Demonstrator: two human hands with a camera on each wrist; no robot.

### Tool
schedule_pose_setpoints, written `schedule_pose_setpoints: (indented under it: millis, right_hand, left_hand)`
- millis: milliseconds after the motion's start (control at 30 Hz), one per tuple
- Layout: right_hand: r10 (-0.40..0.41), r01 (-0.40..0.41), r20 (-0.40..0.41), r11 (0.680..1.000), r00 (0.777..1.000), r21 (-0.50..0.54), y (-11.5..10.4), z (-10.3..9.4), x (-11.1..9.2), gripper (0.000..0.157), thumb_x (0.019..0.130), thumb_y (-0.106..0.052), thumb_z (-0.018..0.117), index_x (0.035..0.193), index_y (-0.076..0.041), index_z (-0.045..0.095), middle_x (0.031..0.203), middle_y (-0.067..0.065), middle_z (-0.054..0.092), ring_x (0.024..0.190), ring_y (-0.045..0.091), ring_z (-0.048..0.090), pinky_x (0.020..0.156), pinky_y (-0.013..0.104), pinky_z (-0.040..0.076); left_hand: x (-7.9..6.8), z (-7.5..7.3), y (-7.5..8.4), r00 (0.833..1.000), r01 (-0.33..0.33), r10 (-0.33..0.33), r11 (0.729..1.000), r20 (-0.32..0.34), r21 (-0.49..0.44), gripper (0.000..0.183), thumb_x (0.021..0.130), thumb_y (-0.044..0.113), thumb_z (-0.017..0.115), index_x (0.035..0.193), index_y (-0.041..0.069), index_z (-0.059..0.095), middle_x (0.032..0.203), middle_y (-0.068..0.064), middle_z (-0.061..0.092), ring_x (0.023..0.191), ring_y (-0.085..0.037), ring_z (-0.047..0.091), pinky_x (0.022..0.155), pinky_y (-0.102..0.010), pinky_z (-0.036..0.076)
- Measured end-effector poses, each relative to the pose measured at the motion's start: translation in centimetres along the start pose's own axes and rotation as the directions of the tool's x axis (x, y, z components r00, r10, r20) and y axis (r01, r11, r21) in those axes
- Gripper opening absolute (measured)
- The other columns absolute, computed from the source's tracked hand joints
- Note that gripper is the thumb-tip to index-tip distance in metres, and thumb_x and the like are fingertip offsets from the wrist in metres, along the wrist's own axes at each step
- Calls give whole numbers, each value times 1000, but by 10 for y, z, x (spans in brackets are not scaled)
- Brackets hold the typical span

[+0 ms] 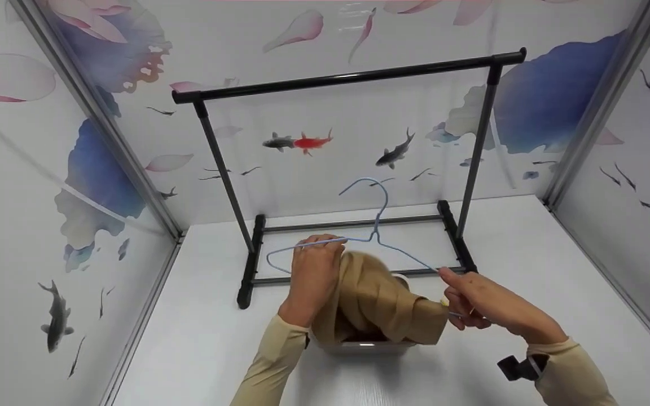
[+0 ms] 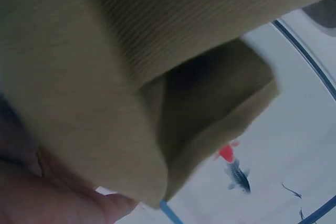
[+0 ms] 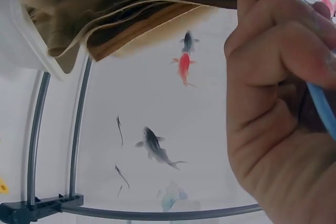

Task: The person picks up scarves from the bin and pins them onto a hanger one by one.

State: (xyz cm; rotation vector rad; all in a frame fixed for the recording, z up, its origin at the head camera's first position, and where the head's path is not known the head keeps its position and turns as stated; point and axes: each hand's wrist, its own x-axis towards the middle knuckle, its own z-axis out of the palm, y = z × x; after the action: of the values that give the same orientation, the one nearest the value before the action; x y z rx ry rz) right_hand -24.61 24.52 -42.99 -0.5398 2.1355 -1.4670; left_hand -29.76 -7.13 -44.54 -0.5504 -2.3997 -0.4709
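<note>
Blue hanger (image 1: 376,230) is gripped on opposite arms by both hands (image 1: 315,276) (image 1: 486,296), tan fabric (image 1: 370,296) bunched between them.

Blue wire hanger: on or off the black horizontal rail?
Off. The hanger is in the right hand, its hook apart from the rail.

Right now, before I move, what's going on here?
A person's right hand grips one side of a blue hanger, while the left hand holds brown cloth by the hanger's other side. The cloth is bunched over a bin. The hanger is held up in front of the black rack, not hung on it.
</note>
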Motion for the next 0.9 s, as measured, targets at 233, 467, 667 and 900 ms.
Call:
schedule_pose_setpoints:
  millis: [233, 467, 667, 900]
  right_hand:
    - [-31, 31, -43, 1000, 999, 1, -2, -13, -3, 73, 114, -43, 22, 64, 9, 36, 61, 5, 56, 48, 10, 42, 43, 21, 32]
    - [-70, 71, -37, 997, 997, 25, -6, -21, -2, 72, 113, -44, 20, 65, 6, 35, 60, 6, 50, 50, 13, 45, 42, 21, 33]
    - [-64, 64, 2, 998, 998, 12, -5, -19, -6, 70, 114, -43, 16, 67, 7, 34, 60, 6, 46, 47, 11, 43, 40, 20, 31]
    - [-59, 60, 77, 998, 995, -17, -7, -14, -6, 68, 114, -40, 13, 68, 7, 32, 59, 22, 31, 46, 9, 42, 39, 19, 29]
  left_hand:
    - [-18, -10, -3, 990, -24, 39, 993, 134, -117, 19, 105, 28, 60, 108, 17, 76, 109, 2, 75, 109, -21, 67, 101, -57, 45]
    - [-24, -16, 6, 981, -180, 173, 980, 87, 84, 45, 89, 42, 79, 125, 17, 70, 120, 1, 70, 117, -20, 62, 106, -58, 42]
    - [-22, -12, -10, 984, -177, 176, 980, 25, 95, 17, 90, 17, 79, 107, 18, 77, 100, 4, 76, 98, -16, 70, 98, -52, 49]
    - [-6, -8, -12, 965, -130, 141, 989, -223, 64, 9, 96, 13, 71, 104, 14, 76, 97, 0, 74, 93, -19, 70, 88, -42, 54]
